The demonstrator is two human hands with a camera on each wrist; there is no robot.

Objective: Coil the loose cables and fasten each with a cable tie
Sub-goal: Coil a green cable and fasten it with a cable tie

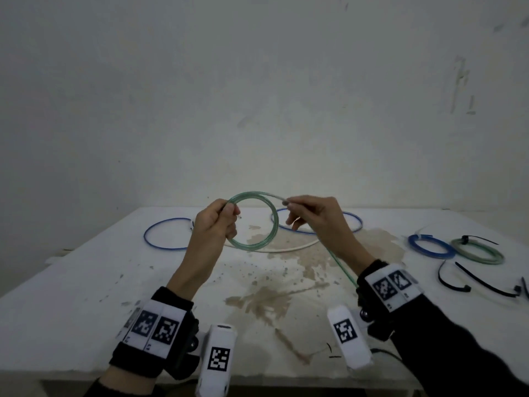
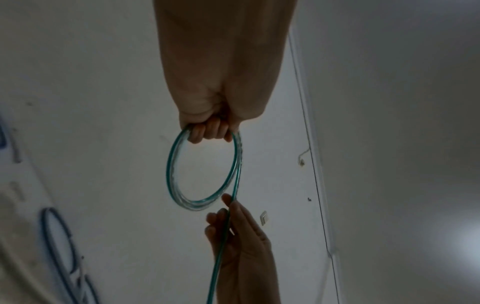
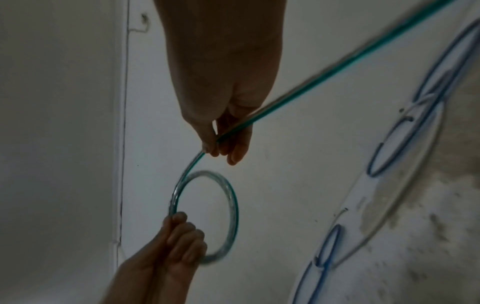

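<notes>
Green cable (image 1: pixel 264 234): tail runs from under right wrist, lower end hidden; coil held in air above white table (image 1: pixel 86 282), w/ brown stains. Left hand (image 1: pixel 213 224) fingers curled round coil's left side. Right hand (image 1: pixel 313 216) pinches strand at coil top. Right edge: black cable ties (image 1: pixel 483 283), one cut off by frame; behind them tied blue coil (image 1: pixel 430 246) & tied green coil (image 1: pixel 479 252), touching. Farther back: loose blue cable (image 1: pixel 163 234), partly hidden behind hands; white cable (image 1: pixel 289 249).

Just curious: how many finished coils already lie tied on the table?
2, both at the table's right side: a blue coil and, touching it on the right, a green coil with a black tie. More may lie out of view.
</notes>
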